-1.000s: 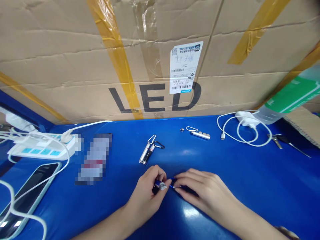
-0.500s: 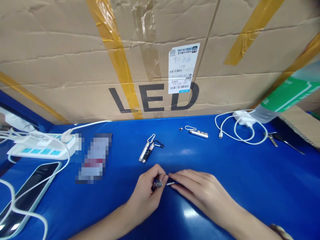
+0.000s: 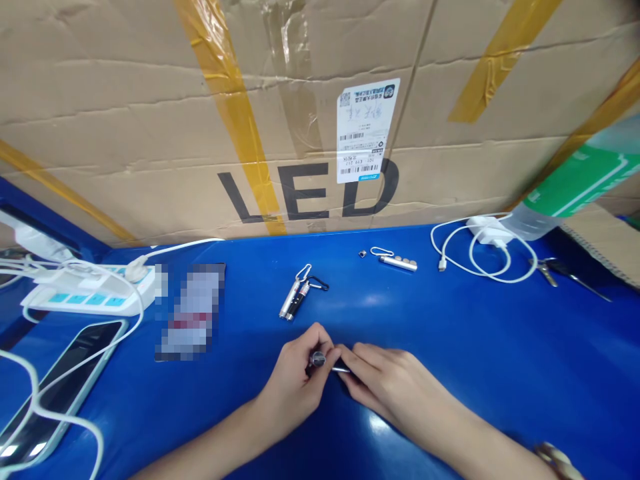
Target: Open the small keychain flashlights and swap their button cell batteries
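Note:
My left hand is closed around a small keychain flashlight; its round clear end faces up between thumb and fingers. Close against it, my right hand pinches a thin dark piece with a shiny edge, whose kind I cannot make out. The two hands' fingertips meet low over the blue table. Just beyond them lie a silver keychain flashlight and a black one, side by side with carabiner clips. Farther right is a silver tube with several button cells, beside a small metal cap.
A cardboard box stands along the back of the blue table. To the left are a power strip, a phone and a blurred-out packet. A white charger, keys and a bottle lie right.
My right fingers have shifted slightly and curled closer to the left hand, and more of the dark piece shows between them. The flashlight in my left hand has turned a little.

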Motion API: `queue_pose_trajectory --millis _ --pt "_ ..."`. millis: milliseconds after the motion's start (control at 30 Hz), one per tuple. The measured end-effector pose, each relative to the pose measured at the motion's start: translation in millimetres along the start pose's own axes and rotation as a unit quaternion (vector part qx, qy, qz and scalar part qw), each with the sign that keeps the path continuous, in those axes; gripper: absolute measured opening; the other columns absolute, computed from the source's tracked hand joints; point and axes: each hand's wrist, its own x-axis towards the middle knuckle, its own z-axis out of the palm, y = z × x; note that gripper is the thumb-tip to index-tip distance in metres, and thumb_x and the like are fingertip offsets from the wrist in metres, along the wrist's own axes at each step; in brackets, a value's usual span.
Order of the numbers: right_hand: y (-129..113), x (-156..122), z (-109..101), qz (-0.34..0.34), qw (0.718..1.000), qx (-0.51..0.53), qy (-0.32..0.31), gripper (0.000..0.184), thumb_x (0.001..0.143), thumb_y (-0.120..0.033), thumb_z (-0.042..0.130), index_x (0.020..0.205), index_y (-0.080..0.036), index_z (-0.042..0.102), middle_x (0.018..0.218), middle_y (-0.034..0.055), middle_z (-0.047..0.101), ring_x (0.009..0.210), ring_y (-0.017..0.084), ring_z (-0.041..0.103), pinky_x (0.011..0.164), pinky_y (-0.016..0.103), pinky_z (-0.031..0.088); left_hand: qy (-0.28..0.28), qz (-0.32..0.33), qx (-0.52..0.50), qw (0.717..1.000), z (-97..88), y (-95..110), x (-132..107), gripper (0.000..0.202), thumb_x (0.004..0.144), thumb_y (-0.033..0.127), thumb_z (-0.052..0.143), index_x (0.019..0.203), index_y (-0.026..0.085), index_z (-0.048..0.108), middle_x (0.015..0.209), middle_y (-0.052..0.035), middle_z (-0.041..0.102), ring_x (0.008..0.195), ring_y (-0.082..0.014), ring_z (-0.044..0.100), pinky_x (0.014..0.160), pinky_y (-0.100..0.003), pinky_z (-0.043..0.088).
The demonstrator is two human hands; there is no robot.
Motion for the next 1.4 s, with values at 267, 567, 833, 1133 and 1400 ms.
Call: queue_pose_trajectory --millis 267,567,833,1133,1400 --pt "-3 -1 0 -0.015 0.999 -0.007 0.04 0.019 0.09 -0.018 0.039 0.093 -0.011 0.057 0.068 0.0018 0.059 0.059 0.014 0.059 0.048 0.026 0.041 0.018 0.067 0.054 0.996 0.1 -4 -5 0.024 0.085 0.013 0.044 0.066 0.019 0.031 0.057 0.0068 0.032 0.051 -0.0065 0.03 0.049 -0.017 0.028" --pt "-6 0 -3 -0.019 0.999 0.024 0.042 0.031 0.093 -0.019 0.031 0.078 -0.014 0.058 0.061 -0.0002 0.055 0.051 0.012 0.054 0.044 0.027 0.035 0.027 0.156 0.076 0.985 2.0 -8 -10 0.027 0.07 -0.006 0.042 0.066 0.018 0.031 0.057 0.0074 0.036 0.051 -0.0045 0.032 0.05 -0.014 0.028" --pt "-5 1 -5 -0.012 0.998 0.04 0.057 0.031 0.093 -0.017 0.031 0.077 -0.014 0.058 0.059 -0.0003 0.053 0.049 0.011 0.052 0.044 0.024 0.035 0.015 0.134 0.068 0.988 2.4 -6 -9 0.025 0.079 0.001 0.044 0.067 0.019 0.031 0.057 0.0077 0.034 0.05 -0.0045 0.031 0.049 -0.013 0.028" --pt "0 1 -7 0.014 0.994 0.088 0.063 0.03 0.093 -0.02 0.034 0.081 -0.012 0.061 0.061 0.0016 0.053 0.052 0.011 0.05 0.047 0.023 0.037 -0.002 0.057 0.037 0.998 0.5 1 -7 0.027 0.087 0.019 0.044 0.065 0.019 0.027 0.053 0.0086 0.024 0.045 -0.0053 0.023 0.042 -0.015 0.023" --pt "4 -1 -12 0.069 0.976 0.151 0.138 0.019 0.09 -0.02 0.043 0.094 -0.013 0.06 0.061 -0.0014 0.045 0.049 0.007 0.041 0.046 0.019 0.037 -0.003 -0.014 -0.002 1.0 -0.7 5 -2 0.03 0.073 0.028 0.066 0.074 0.02 0.038 0.058 0.0091 0.035 0.05 -0.0063 0.031 0.046 -0.014 0.029"
